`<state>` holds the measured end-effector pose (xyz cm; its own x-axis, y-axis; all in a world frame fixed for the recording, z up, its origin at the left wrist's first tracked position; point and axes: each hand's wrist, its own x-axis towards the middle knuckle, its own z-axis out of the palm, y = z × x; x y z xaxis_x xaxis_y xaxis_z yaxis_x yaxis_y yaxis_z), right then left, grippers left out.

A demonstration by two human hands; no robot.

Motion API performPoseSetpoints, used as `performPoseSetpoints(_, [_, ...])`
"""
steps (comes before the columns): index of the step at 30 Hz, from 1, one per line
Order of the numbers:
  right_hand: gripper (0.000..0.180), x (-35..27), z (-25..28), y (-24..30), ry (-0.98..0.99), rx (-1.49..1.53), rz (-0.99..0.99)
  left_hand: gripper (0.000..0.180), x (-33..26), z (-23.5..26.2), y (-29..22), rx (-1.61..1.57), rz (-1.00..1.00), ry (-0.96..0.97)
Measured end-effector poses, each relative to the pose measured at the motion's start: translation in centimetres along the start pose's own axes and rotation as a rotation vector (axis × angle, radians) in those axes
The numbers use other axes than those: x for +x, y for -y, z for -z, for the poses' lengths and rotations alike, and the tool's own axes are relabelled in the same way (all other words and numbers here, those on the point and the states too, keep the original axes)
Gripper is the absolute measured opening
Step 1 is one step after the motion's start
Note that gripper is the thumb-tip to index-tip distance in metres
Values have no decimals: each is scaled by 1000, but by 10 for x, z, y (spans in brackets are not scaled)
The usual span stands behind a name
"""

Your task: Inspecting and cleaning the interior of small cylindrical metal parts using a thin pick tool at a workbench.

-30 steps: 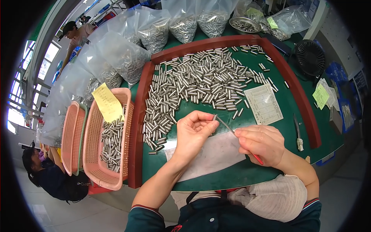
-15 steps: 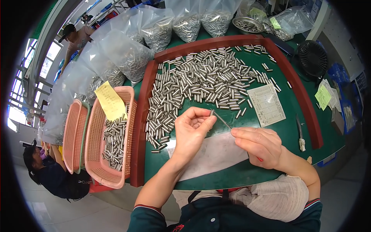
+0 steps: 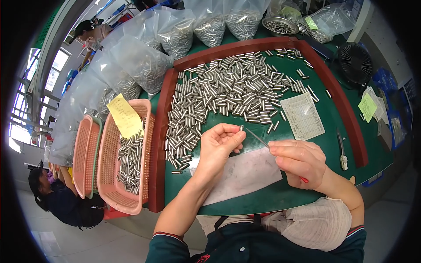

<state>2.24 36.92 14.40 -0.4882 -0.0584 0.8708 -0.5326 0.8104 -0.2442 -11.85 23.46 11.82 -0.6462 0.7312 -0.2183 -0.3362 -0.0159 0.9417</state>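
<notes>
My left hand point(image 3: 221, 147) pinches a small shiny metal cylinder point(image 3: 241, 128) between thumb and fingertips, one end showing. My right hand point(image 3: 300, 162) is closed around a thin tool with a slender grey metal shaft point(image 3: 258, 137); a red end point(image 3: 304, 179) shows below the palm. The shaft's tip points at the cylinder, a small gap apart from it. Beneath both hands lies a pale cloth or sheet point(image 3: 241, 175) on the green tabletop point(image 3: 263, 195). Beyond them spreads a large heap of similar metal cylinders point(image 3: 232, 87).
A dark red frame point(image 3: 245, 45) borders the work area. To the left stand pink baskets point(image 3: 105, 166), one holding cylinders and a yellow note. Filled plastic bags point(image 3: 151, 72) line the far side. A printed card point(image 3: 302, 116), tweezers point(image 3: 341, 149) and a black fan point(image 3: 354, 65) are at right.
My right hand has shifted slightly right and down, drawing the tool's tip away from the cylinder. My left hand stays almost in place, still pinching it. A person at upper left has shifted.
</notes>
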Motion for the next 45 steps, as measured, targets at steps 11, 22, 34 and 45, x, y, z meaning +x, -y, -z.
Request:
performPoseSetpoints(11, [20,0,-1,0,6,24,-9,10,-1,-1,0,44,10,20])
performPoseSetpoints(22, [21,3,6,5,59,64,159,11,3,3,4,156,-191,-123])
performPoseSetpoints(34, [24,0,2,1,17,-45,49,15,3,-3,11,192,-236,7])
performPoseSetpoints(45, [25,1,0,1,31,-34,10,12,2,-3,12,276,-264,-25])
